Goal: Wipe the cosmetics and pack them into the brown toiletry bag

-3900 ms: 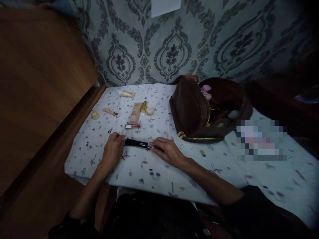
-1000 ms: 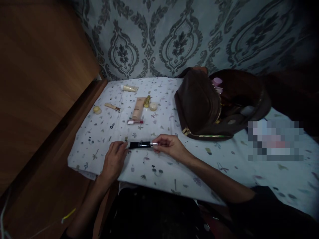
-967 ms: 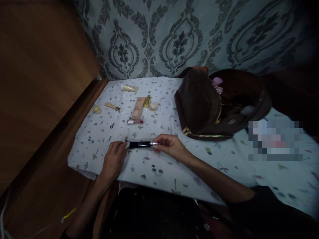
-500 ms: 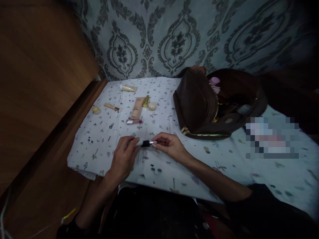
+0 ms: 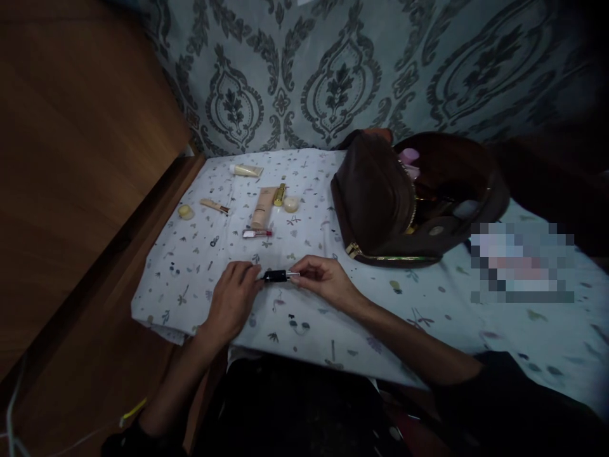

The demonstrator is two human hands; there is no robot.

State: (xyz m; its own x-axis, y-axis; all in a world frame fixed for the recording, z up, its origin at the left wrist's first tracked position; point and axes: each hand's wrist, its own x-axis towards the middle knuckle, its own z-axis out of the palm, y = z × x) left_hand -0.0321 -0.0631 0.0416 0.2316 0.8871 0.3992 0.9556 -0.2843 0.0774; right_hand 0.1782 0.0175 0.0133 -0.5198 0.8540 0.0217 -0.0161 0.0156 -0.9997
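A slim black cosmetic tube [image 5: 276, 276] with a pale, shiny right end lies level between my hands, just above or on the cloth. My right hand [image 5: 320, 278] pinches that pale end between thumb and fingers. At the black, narrowing left end, my left hand [image 5: 236, 292] has its fingers drawn together on the tip. Beyond the hands lie a lip gloss tube [image 5: 257, 234] with a red end, a beige squeeze tube [image 5: 264, 208], a gold lipstick case [image 5: 280, 195] and a small round jar [image 5: 291, 204].
A brown handbag [image 5: 375, 197] stands unzipped at the right, with pink items inside. A pale cream tube [image 5: 246, 171], a thin beige tube [image 5: 214, 206] and a yellow-lidded jar [image 5: 185, 211] lie at the left. A wooden cabinet [image 5: 90, 114] borders the patterned cloth [image 5: 304, 343].
My left hand has shifted slightly left, and more of the black part shows between the hands. The right hand keeps its pinch in nearly the same place.
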